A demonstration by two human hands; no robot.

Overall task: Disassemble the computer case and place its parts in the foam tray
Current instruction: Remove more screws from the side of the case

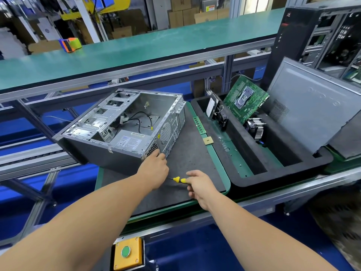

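The computer case (125, 126) lies on its side on a dark mat (187, 153) on the counter, its open side facing up, just ahead of both hands and to the left. The left hand (156, 169) reaches to the case's near rear corner, fingertips touching the metal edge beside the round fan grille (166, 133); whether it grips there cannot be told. The right hand (199, 186) is just beside it over the mat, fingers curled around a yellow-handled screwdriver (179, 179) whose shaft points left toward the left hand.

To the right, touching the mat's edge, sits the black foam tray (242, 178). Its slots hold a green motherboard (245, 100) leaning upright, a finned heatsink cooler (256, 128), and a hard drive (212, 106) on edge. A memory stick (199, 125) and a small square chip (208, 141) lie on the tray's left lip. A grey side panel (310, 106) leans at the tray's far right.

Inside, the case is mostly stripped: bare drive bays, a loose black cable (143, 120), and a grey power supply (130, 140) with a label.
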